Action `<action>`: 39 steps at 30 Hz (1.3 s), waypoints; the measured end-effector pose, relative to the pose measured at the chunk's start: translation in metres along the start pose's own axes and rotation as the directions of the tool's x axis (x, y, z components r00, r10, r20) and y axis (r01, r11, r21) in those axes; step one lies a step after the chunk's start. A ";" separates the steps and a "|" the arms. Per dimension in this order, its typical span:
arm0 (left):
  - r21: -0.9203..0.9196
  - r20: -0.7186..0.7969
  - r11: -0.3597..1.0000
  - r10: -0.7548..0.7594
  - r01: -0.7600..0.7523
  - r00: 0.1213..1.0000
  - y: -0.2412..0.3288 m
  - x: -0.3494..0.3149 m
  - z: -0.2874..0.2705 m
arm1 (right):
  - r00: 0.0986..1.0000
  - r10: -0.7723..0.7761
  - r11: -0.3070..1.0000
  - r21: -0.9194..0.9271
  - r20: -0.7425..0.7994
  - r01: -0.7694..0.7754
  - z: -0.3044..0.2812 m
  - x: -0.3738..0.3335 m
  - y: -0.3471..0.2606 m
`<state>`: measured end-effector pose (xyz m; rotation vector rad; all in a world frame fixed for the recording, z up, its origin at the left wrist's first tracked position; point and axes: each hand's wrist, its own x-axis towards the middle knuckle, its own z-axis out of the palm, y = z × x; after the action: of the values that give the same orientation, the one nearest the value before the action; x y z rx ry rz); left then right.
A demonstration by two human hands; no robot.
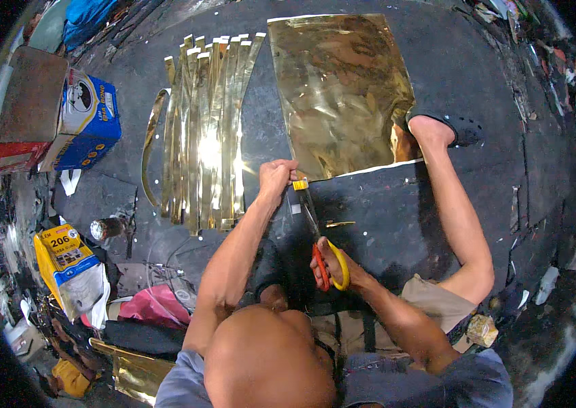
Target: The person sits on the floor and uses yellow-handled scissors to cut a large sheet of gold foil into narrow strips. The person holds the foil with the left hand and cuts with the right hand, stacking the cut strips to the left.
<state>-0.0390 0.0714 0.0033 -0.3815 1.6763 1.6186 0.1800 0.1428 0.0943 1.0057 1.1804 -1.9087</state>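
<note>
A large shiny gold sheet (342,88) with white edges lies on the dark floor. Its near left corner is pinched by the closed fingers of my left hand (278,178). My right hand (329,265) is wrapped round a pair of scissors (337,264) with one red and one yellow handle loop. The blades point away toward that corner, where a small yellow patch shows at their tips; I cannot tell whether they touch the sheet. Several long gold strips (199,136) with white ends lie side by side left of the sheet. A small gold scrap (340,224) rests right of the blades.
A blue and white box (87,122) and a brown open box (26,102) stand at the far left. Nearer are a yellow and white bag (70,265) and a can (104,229). My right foot in a dark clog (463,130) rests beside the sheet. Scraps line the right side.
</note>
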 end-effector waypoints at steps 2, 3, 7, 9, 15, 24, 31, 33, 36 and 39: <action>-0.041 0.003 0.998 -0.039 0.039 0.999 0.009 -0.005 0.005 | 0.998 0.044 0.998 0.049 -0.034 -0.042 0.004 0.011 -0.002; 0.020 -0.008 1.000 -0.020 0.020 1.000 0.013 -0.004 0.006 | 0.998 0.031 0.999 0.009 -0.052 -0.031 0.005 0.017 -0.003; 0.137 -0.016 0.990 0.029 -0.027 0.999 0.018 0.000 0.005 | 0.995 -0.027 0.998 -0.055 -0.094 0.022 0.001 0.030 -0.007; 0.127 -0.005 0.992 0.028 -0.027 1.000 0.012 0.004 0.005 | 0.992 -0.042 0.999 -0.015 -0.118 0.040 -0.003 0.036 -0.009; 0.223 -0.061 0.973 0.081 -0.065 0.995 0.000 0.000 0.010 | 0.980 -0.123 0.989 0.065 -0.159 0.135 -0.018 0.055 -0.020; 0.292 0.055 0.935 0.194 -0.202 0.979 0.015 -0.008 0.004 | 0.996 0.017 0.996 -0.087 -0.090 -0.025 -0.017 0.015 -0.008; 0.304 -0.049 0.938 0.190 -0.167 0.981 -0.005 0.006 0.001 | 0.982 -0.098 0.992 -0.090 -0.163 0.084 -0.015 0.038 -0.018; 0.349 -0.043 0.924 0.182 -0.156 0.982 0.000 -0.008 0.013 | 0.972 -0.140 0.988 -0.085 -0.188 0.126 -0.019 0.046 -0.020; 0.376 0.070 0.892 0.243 -0.251 0.967 -0.024 -0.007 0.008 | 0.976 -0.132 0.990 -0.078 -0.171 0.120 -0.020 0.053 -0.020; 0.457 0.019 0.875 0.173 -0.163 0.985 -0.029 -0.003 0.005 | 0.976 -0.154 0.983 -0.119 -0.157 0.136 -0.018 0.057 -0.025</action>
<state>-0.0157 0.0709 -0.0156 -0.0140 2.0853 1.2769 0.1366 0.1602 0.0494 1.0608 1.4727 -1.8785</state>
